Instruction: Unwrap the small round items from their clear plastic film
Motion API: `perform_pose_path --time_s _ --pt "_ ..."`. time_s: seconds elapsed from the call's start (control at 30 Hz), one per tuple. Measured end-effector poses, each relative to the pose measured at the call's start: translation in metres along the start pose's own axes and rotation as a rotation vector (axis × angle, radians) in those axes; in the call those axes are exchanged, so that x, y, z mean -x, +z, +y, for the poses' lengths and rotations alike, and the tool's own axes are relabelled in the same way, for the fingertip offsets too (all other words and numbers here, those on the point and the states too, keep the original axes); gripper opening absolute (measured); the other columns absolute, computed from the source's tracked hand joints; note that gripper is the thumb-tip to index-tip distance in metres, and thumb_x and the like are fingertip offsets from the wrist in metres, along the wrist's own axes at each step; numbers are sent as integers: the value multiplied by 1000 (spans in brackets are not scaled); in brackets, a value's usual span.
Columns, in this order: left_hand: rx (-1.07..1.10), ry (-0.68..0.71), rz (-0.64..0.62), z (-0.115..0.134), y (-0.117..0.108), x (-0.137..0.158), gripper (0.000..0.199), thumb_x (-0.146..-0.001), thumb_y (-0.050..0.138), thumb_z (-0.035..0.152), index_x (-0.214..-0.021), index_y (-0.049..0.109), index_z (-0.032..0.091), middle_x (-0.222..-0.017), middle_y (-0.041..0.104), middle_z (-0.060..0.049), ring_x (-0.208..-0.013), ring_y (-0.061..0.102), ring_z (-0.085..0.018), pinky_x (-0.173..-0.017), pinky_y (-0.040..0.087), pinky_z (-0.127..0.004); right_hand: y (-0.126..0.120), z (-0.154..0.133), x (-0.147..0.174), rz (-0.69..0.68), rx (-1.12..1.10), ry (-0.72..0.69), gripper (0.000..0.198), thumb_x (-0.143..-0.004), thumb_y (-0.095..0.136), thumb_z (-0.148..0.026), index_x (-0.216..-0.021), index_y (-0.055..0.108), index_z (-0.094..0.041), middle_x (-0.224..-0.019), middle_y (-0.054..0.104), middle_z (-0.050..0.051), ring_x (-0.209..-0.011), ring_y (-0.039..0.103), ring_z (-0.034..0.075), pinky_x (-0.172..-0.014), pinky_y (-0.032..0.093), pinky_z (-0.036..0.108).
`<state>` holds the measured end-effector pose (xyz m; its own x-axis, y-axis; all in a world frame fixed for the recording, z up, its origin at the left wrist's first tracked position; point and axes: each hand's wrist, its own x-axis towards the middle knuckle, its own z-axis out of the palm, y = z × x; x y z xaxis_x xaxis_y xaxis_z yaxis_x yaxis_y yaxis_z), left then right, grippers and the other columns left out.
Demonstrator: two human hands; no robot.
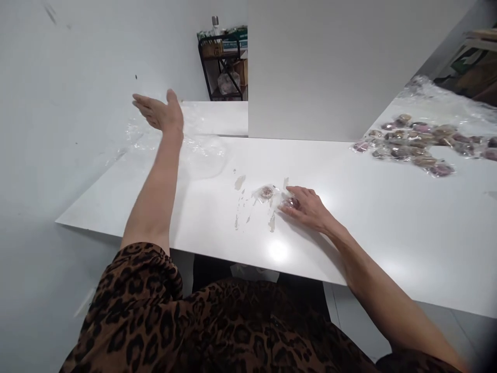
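My left hand (162, 114) is raised at the far left, its fingers stretched out and the thumb apart, with nothing in it. Clear plastic wrap or bags (202, 155) lie crumpled behind and beside it. On the white table (217, 217), my right hand (306, 207) has its fingers curled round a small dark reddish item in clear plastic (290, 202); the fingers partly cover it. Just left of those fingertips lies a second small item in a clear wrapper (266, 192), round and brownish red. What is inside the wrappers I cannot make out.
Several wrapped pieces (417, 140), brown and pinkish, are spread at the back right, with a sheet of clear plastic (458, 98) behind them. A white panel (310, 67) stands upright at the table's back. Beyond it is a dark shelf rack (221, 62). Worn patches mark the tabletop.
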<state>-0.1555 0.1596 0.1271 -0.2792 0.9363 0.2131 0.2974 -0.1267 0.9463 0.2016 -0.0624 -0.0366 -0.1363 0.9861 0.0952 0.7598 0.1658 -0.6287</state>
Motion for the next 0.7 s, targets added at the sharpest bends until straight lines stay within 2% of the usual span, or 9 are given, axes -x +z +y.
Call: perform_pose_path --time_s 0.07,0.1,0.17,0.27,0.37,0.47,0.53,0.6,0.7 --pt "-110 273 87 -15 20 57 56 -102 35 67 -115 67 23 -128 70 -11 -164 -10 -19 -122 20 -46 2 -2 2 -49 51 -52 55 -88 64 -57 -133 65 -26 -138 63 17 -131 50 43 -106 41 62" --pt "-163 382 56 -25 32 87 59 -100 39 68 -123 65 21 -139 65 -10 -164 -6 -23 -124 18 -45 3 -2 2 -52 39 -68 52 -89 64 -55 -132 66 -26 -136 63 17 -129 51 42 -105 43 60" --pt "-329 424 -227 -45 56 144 58 -94 54 65 -130 63 21 -150 56 -11 -159 20 -29 -125 20 -44 5 -1 2 -28 -59 -50 52 -87 68 -53 -130 67 -25 -125 67 15 -119 57 37 -99 48 53" --pt "-589 343 -633 -68 88 201 56 -89 62 62 -126 64 20 -142 59 -17 -139 45 -37 -118 30 -51 6 4 -1 49 -341 111 67 -73 84 -56 -130 66 -25 -92 67 7 -86 62 25 -82 52 42" --pt "-712 327 -734 -74 108 223 47 -86 68 52 -117 62 18 -130 62 -18 -125 52 -38 -108 39 -49 4 7 -6 157 -702 236 76 -56 95 -57 -119 67 -24 -78 63 0 -71 58 18 -68 49 34" --pt "-527 246 -770 -68 119 232 39 -86 68 42 -116 54 21 -106 66 -11 -100 62 -32 -87 46 -40 -2 2 -9 220 -971 258 63 -47 99 -57 -88 67 -21 -79 66 1 -73 59 15 -68 48 31" --pt "-365 162 -841 -62 125 238 35 -87 66 41 -114 51 24 -88 63 -5 -82 61 -26 -74 44 -35 -6 -5 -8 189 -1056 246 60 -46 100 -57 -77 64 -20 -80 67 1 -74 59 14 -71 49 30" --pt "-231 116 -906 -59 130 245 36 -89 65 39 -117 48 24 -78 60 -1 -72 59 -22 -69 43 -33 -8 -11 -5 122 -1080 250 58 -49 99 -58 -75 64 -21 -78 66 0 -72 58 13 -70 49 30" --pt "-31 75 -1000 -61 134 250 62 -86 71 36 -137 38 24 -84 62 1 -71 61 -18 -69 46 -32 -6 -10 1 104 -1053 293 55 -56 97 -59 -73 60 -22 -72 61 0 -65 54 13 -62 47 31"
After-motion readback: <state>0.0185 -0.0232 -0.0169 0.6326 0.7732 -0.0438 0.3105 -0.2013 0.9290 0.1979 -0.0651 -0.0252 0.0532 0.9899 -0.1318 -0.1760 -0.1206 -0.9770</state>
